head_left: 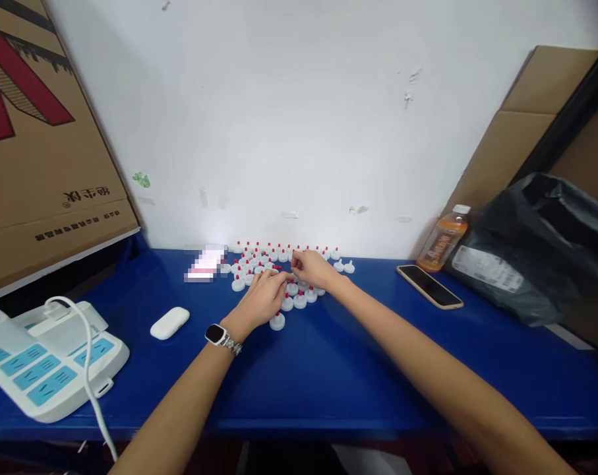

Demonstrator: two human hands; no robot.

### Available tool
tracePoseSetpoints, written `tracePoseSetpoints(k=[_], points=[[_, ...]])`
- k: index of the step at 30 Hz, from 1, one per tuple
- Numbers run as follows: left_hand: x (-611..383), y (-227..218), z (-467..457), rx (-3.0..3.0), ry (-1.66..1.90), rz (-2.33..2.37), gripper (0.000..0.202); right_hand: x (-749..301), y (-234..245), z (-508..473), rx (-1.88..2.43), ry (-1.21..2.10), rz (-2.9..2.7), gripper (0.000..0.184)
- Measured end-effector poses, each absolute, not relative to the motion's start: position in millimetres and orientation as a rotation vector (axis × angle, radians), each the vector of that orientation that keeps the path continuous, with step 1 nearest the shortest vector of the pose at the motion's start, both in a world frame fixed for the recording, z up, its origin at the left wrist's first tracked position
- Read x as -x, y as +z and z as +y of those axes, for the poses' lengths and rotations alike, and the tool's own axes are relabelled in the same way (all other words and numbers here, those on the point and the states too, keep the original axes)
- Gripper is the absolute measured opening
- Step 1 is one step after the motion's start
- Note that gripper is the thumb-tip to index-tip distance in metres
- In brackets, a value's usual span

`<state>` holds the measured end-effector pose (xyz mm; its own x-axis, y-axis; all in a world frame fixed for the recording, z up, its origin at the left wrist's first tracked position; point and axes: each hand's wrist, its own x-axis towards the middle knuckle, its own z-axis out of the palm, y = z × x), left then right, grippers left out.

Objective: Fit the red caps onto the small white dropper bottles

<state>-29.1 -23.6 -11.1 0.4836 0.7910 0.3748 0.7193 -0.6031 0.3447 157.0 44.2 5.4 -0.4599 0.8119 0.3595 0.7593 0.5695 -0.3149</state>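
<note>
Several small white caps with red tips stand in a cluster on the blue table near the white wall. My left hand, with a watch on its wrist, rests among them, fingers curled around a cap I can barely see. Beside it, my right hand pinches its fingers together over the caps at the middle of the cluster. One cap stands alone nearest to me.
A white earbud case and a white power strip with a cable lie at left. A phone, an orange drink bottle and a black bag sit at right. Cardboard boxes stand on both sides.
</note>
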Motion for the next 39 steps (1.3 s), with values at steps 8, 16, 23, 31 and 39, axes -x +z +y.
tracePoseSetpoints(k=[8,16,23,31,39], points=[[28,-8,-22,-2.53,0.862,1.251,0.033,-179,-3,39,1.245,0.069,-2.083,0.012],[-11,17,-3,-2.65,0.872,1.166,0.024,-257,-18,33,1.672,0.172,-1.724,0.035],[-48,14,8,-2.644,0.91,1.146,0.031,-259,-28,47,1.812,0.224,-1.733,0.03],[-26,9,6,-2.567,1.091,1.197,0.035,-231,-6,36,1.158,0.693,-1.526,0.015],[21,8,-3,-2.5,0.933,1.26,0.036,-164,24,16,0.896,0.84,-1.698,0.038]])
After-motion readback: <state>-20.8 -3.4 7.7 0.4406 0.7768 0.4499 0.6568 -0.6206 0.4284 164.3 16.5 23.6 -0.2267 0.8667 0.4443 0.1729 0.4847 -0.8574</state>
